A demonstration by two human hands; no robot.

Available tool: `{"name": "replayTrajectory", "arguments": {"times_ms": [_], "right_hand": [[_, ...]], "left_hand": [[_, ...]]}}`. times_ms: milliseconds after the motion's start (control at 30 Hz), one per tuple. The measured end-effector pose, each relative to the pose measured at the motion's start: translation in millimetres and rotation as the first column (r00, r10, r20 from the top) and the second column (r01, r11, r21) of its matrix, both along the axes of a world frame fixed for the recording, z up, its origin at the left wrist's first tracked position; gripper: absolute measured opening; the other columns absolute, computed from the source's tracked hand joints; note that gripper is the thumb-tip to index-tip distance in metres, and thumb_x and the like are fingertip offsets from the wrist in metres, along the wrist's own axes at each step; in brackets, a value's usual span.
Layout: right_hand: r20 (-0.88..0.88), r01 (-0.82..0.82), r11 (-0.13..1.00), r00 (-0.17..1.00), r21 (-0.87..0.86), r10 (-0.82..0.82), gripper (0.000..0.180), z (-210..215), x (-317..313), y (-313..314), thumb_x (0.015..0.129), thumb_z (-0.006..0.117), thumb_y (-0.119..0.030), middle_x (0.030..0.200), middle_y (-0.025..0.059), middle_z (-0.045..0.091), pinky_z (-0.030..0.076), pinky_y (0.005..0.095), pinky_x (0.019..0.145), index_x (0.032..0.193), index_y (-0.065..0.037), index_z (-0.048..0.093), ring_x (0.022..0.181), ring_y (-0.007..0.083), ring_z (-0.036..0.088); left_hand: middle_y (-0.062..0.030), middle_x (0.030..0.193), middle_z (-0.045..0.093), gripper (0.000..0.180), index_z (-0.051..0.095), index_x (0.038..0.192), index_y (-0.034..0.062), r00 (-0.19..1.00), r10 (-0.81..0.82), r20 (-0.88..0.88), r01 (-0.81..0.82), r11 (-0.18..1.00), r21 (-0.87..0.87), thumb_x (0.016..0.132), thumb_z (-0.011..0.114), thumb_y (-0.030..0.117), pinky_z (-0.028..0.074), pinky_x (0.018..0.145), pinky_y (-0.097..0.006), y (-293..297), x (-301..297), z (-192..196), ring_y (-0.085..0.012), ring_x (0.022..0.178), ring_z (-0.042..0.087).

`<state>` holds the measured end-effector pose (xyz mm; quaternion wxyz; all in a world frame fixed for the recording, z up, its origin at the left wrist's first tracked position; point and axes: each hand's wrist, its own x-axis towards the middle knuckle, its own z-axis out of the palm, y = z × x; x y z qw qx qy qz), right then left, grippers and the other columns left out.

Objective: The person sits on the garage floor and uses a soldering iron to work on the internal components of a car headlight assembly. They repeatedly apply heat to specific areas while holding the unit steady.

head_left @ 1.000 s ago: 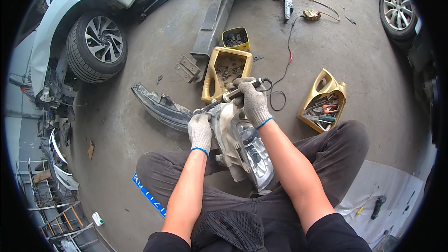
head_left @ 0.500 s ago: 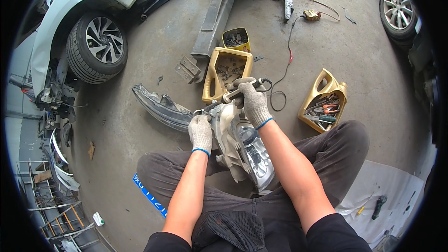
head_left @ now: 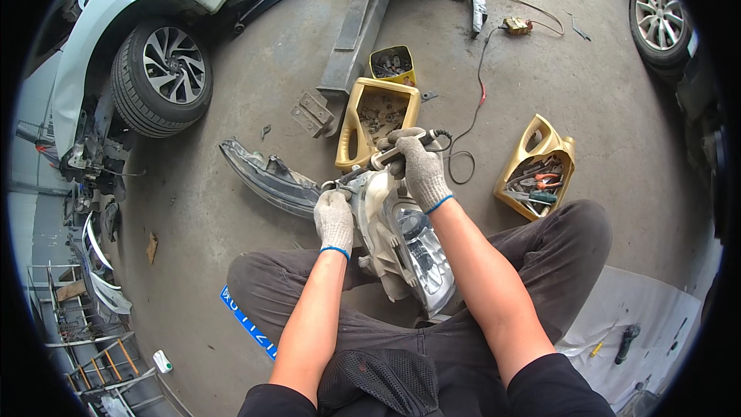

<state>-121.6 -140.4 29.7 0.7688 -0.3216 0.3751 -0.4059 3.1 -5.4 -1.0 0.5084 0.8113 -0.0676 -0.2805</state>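
Note:
A car headlight [head_left: 419, 251] with a clear lens and pale housing rests between my legs. A long dark curved part [head_left: 266, 181] stretches from its far end to the left. My right hand [head_left: 424, 168], in a knit glove, is wrapped round a corded tool like a soldering iron [head_left: 384, 157], its pale body pointing left across the top of the headlight. My left hand [head_left: 334, 220], gloved too, is closed at the headlight's upper left edge, by the tool's working end. What its fingers pinch is too small to make out. The tool's tip is hard to see.
Cut-open gold jugs hold small hardware [head_left: 345, 150] ahead and hand tools [head_left: 507, 193] at right. A yellow tin [head_left: 392, 62] stands behind. The tool's cord [head_left: 478, 93] runs to a yellow power socket [head_left: 517, 25]. A lift arm [head_left: 353, 38] and a car wheel [head_left: 166, 77] are beyond.
My left hand has shifted very slightly to the right at the headlight's edge. The corded tool and the headlight look almost unmoved.

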Motion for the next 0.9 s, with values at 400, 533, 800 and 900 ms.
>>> {"name": "replayTrajectory", "arguments": {"times_ms": [400,533,800,900], "right_hand": [[0.002,0.002,1.0,1.0,0.018,-0.002,0.019,2,0,-1,0.089,0.052,-0.011,0.085,0.0129,0.071,0.047,0.0235,0.046,0.1,0.001,0.063,0.052,0.0127,0.059],[0.009,-0.003,1.0,1.0,0.031,0.003,0.019,6,1,1,0.089,0.052,-0.011,0.085,0.013,0.071,0.047,0.0236,0.046,0.1,0.0,0.063,0.052,0.013,0.059],[0.037,0.028,0.999,0.999,0.029,-0.029,0.018,-1,-1,-1,0.091,0.051,-0.011,0.085,0.0138,0.071,0.047,0.0238,0.045,0.1,0.0,0.063,0.052,0.0132,0.06],[0.019,0.038,0.999,0.999,0.022,-0.038,0.018,0,-1,-2,0.091,0.051,-0.011,0.086,0.014,0.071,0.047,0.0238,0.044,0.099,0.0,0.063,0.052,0.0137,0.06]], "left_hand": [[0.0003,0.063,0.051,0.019,0.065,0.086,0.0029,0.984,-0.091,0.154,0.093,0.996,-0.007,0.088,0.05,0.013,0.038,0.048,-0.027,7,4,-17,-0.0101,0.052,0.045],[0.0002,0.063,0.052,0.019,0.066,0.087,0.0027,0.97,-0.105,0.218,0.107,0.994,0.002,0.088,0.05,0.013,0.038,0.048,-0.027,10,8,-25,-0.0103,0.053,0.046],[-0.0049,0.072,0.06,0.021,0.067,0.088,0.0027,0.99,-0.098,0.097,0.089,0.992,0.094,0.088,0.05,0.015,0.045,0.067,-0.03,10,1,-6,-0.0158,0.067,0.054],[-0.0055,0.072,0.061,0.022,0.068,0.088,0.0025,0.991,-0.105,0.081,0.096,0.99,0.102,0.087,0.051,0.016,0.045,0.067,-0.03,8,1,1,-0.0156,0.068,0.055]]}}
